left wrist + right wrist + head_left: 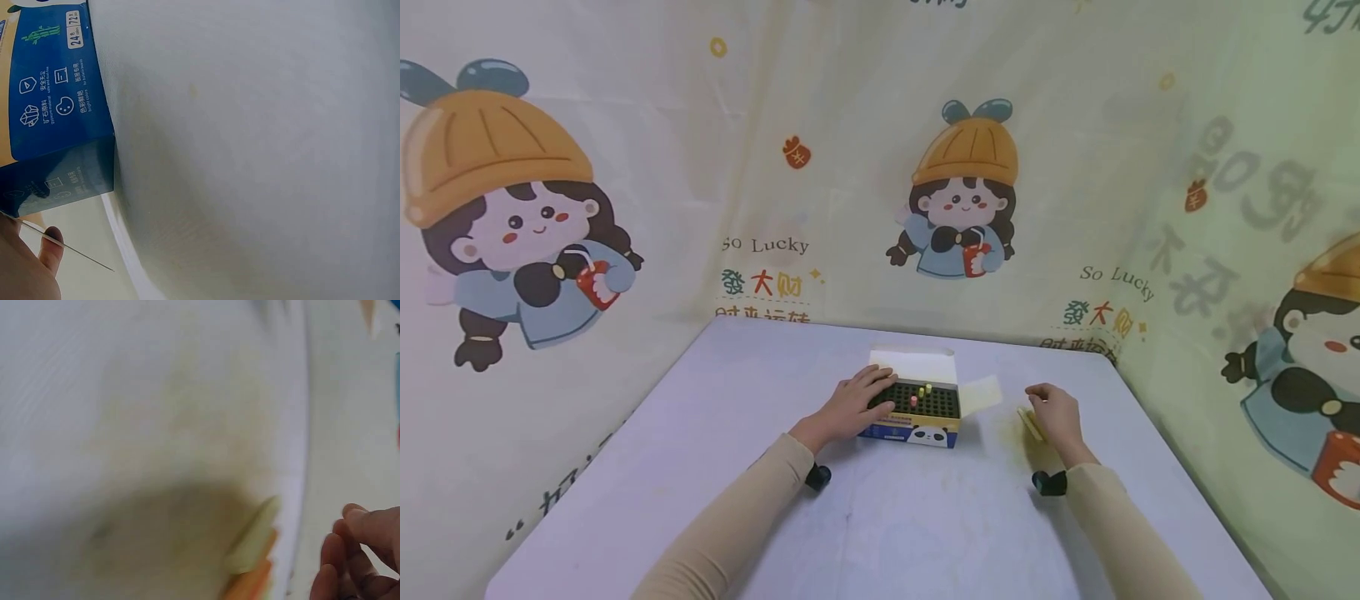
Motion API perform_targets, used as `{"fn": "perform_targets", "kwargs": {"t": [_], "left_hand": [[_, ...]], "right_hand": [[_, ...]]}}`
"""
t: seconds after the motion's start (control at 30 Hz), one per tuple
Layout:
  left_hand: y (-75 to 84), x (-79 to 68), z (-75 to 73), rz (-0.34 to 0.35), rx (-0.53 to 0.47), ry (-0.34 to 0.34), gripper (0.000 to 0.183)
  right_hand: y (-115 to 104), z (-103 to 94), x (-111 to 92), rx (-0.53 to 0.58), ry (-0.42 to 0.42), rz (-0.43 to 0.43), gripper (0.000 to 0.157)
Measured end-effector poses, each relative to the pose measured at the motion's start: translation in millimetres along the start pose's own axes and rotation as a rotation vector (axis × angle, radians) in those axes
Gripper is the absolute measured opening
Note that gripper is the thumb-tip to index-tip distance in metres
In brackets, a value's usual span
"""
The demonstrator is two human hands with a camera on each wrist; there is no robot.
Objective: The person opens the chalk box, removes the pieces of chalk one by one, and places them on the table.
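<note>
A blue and yellow panda box (pixel 895 429), marked 24 colours and 72 pieces, stands with its lid raised. Its black insert (pixel 938 404) has rows of holes. A pink chalk stick (pixel 913 401) and yellow ones (pixel 928 388) poke up from them. My left hand (pixel 853 404) rests over the box's left end, fingers extended across its top. To the right, my right hand (pixel 1056 417) is above several loose chalk sticks (pixel 1030 423), yellow and orange in the right wrist view. Its fingers (pixel 334 550) bend loosely towards the thumb, with nothing visible between them.
A white side flap (pixel 981 395) sticks out from the box's right end, and the white lid (pixel 913 364) stands at its back. The pale table (pixel 925 525) carries faint yellowish smudges. A printed cloth (pixel 850 192) hangs behind and along the sides.
</note>
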State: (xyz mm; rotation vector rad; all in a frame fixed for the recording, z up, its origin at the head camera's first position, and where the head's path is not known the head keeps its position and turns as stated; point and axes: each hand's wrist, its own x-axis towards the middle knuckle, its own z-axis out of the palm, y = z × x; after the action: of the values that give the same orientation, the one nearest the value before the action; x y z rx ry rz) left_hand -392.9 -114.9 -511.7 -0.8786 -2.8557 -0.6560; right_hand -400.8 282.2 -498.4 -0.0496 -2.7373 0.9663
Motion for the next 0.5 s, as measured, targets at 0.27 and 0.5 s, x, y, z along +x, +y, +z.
{"fn": "perform_targets", "kwargs": {"t": [0.27,0.5], "left_hand": [[2.6,-1.2,-2.1,-0.003,-0.008,0.018,0.065],[5.3,-1.0,-1.6,0.002,-0.007,0.016,0.064]], "right_hand": [[-59,-7.1,1,0.005,0.149,-0.141,0.025],[-103,3.1,-8,0.003,0.139,-0.247,0.021]]}}
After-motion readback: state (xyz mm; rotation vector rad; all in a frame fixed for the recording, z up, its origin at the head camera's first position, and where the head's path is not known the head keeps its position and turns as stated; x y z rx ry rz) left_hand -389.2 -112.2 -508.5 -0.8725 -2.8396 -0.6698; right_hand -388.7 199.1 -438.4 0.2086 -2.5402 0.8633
